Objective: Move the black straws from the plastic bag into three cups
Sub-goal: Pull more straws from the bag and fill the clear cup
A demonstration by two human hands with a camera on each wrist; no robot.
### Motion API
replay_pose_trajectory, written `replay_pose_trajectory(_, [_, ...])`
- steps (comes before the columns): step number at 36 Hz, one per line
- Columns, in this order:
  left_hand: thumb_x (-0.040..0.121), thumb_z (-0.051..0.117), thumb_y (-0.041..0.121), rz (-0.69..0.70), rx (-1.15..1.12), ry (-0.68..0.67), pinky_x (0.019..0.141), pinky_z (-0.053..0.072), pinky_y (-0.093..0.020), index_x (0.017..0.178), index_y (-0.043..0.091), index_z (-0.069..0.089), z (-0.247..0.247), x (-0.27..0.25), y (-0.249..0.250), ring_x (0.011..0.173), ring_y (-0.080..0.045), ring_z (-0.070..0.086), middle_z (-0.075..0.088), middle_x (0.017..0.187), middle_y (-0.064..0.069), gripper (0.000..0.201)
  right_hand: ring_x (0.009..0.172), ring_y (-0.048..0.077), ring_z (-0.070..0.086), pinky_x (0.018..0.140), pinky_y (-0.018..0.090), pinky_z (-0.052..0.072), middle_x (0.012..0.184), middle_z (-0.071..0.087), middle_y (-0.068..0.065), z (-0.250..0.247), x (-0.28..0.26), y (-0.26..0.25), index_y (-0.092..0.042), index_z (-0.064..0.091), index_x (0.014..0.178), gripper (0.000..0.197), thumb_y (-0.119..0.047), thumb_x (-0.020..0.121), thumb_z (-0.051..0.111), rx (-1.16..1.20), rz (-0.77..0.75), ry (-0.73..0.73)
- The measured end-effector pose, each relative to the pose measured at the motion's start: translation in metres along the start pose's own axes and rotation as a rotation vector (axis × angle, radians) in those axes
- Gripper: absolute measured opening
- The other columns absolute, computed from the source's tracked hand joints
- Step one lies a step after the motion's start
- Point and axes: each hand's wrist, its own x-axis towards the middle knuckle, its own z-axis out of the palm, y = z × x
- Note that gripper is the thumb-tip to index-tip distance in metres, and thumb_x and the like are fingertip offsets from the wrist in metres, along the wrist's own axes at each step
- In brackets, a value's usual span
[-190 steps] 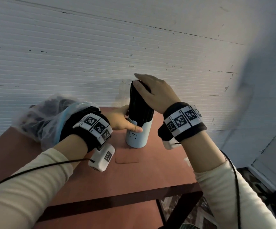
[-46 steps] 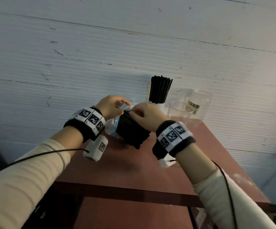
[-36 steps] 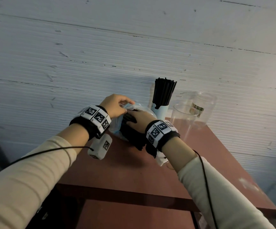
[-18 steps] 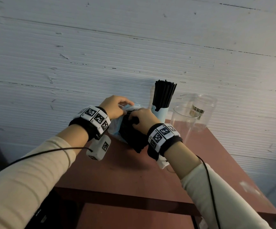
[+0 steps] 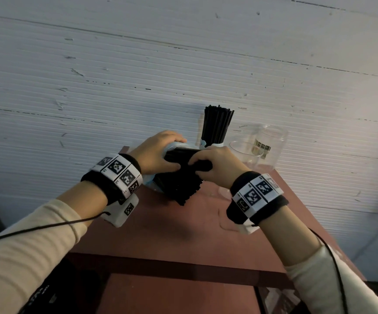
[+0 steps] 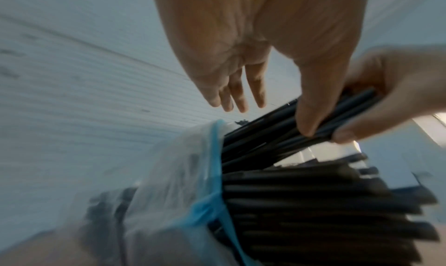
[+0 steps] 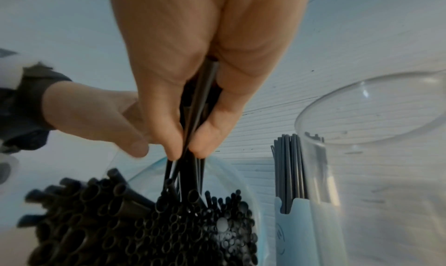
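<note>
The clear plastic bag point(image 6: 178, 184) with a blue rim lies on the red-brown table point(image 5: 183, 234), and a thick bundle of black straws point(image 5: 181, 186) sticks out of its mouth. My right hand point(image 7: 188, 148) pinches a small bunch of these straws point(image 7: 193, 117) between thumb and fingers, lifted off the bundle point(image 7: 169, 222). My left hand point(image 5: 174, 152) lies over the bag's mouth with fairly straight fingers point(image 6: 237, 98), and its thumb point(image 6: 311, 117) touches the pinched bunch. Behind stands a pale blue cup point(image 7: 296, 232) full of straws point(image 5: 217, 125), next to a clear cup point(image 5: 246, 152).
A clear jar point(image 5: 272, 141) stands behind the clear cup at the back right. The ribbed white wall point(image 5: 138, 75) rises right behind the table. The table's front edge point(image 5: 183, 268) is near me, with the floor showing past its right side.
My right hand has drawn a small bunch of straws up out of the bundle. My left hand has let go of the bag's rim, and its thumb now lies on the straws.
</note>
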Motion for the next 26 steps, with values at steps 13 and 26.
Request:
replay_pose_trajectory(13, [0.072, 0.078, 0.037, 0.044, 0.165, -0.141, 0.083, 0.053, -0.04, 0.107, 0.023, 0.057, 0.04, 0.02, 0.05, 0.088, -0.017, 0.065, 0.068, 0.094, 0.006, 0.043, 0.093, 0.009, 0.053, 0.077, 0.005, 0.036, 0.102, 0.058, -0.007, -0.036, -0.046, 0.001, -0.026, 0.067, 0.115, 0.034, -0.024, 0.082, 0.074, 0.059, 0.001, -0.009])
replay_pose_trajectory(26, [0.088, 0.066, 0.034, -0.026, -0.322, 0.036, 0.079, 0.051, -0.028, 0.086, 0.023, 0.064, 0.034, 0.028, 0.102, 0.08, -0.012, 0.066, 0.07, 0.082, 0.002, 0.011, 0.106, 0.007, 0.058, 0.089, 0.017, 0.05, 0.128, 0.048, -0.005, -0.098, -0.059, -0.006, -0.024, 0.049, 0.137, 0.049, -0.026, 0.091, 0.064, 0.352, -0.095, 0.542])
